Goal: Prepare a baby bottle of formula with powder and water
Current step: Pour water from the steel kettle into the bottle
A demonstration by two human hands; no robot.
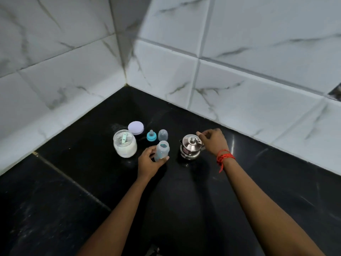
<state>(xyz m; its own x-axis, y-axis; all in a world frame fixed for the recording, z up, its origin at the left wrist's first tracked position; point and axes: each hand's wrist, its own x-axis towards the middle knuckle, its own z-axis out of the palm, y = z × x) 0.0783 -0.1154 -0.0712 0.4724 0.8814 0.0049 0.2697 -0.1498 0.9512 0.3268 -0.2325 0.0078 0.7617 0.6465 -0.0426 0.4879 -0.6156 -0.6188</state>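
Holding: the left hand (148, 162) is curled round the lower half of the bottle (162, 151), thumb in front, fingers behind.
Reaching: the right hand (212, 140) hangs over the far right side of the pot (191, 146), fingers curled with the tips close together at its rim; I cannot tell whether they grip anything.
Count: two hands, one bottle, one pot, one jar (125, 145), one scoop (124, 139), one lid (136, 127), one teat (151, 136), one cap (163, 134).
Bottle place: on the black counter (83, 182) near the tiled corner, between jar and pot, just in front of teat and cap.
Bottle axis: long axis about upright, open mouth up, top leaning slightly right.
Jar: open, white powder inside, the pale green scoop lying in it; the lavender lid rests flat just behind it.
Teat: upright in a teal ring, beside the clear domed cap.
Pot: shiny steel, its knobbed cover on.
Wrist: red thread (224, 157) tied round the right one.
Hidden: the bottle's base sits behind the thumb, so contact with the counter is unclear; the right hand covers the pot's right side.
Cut off: both forearms at the bottom edge.
Blurred: bottle markings and the scoop's bowl.
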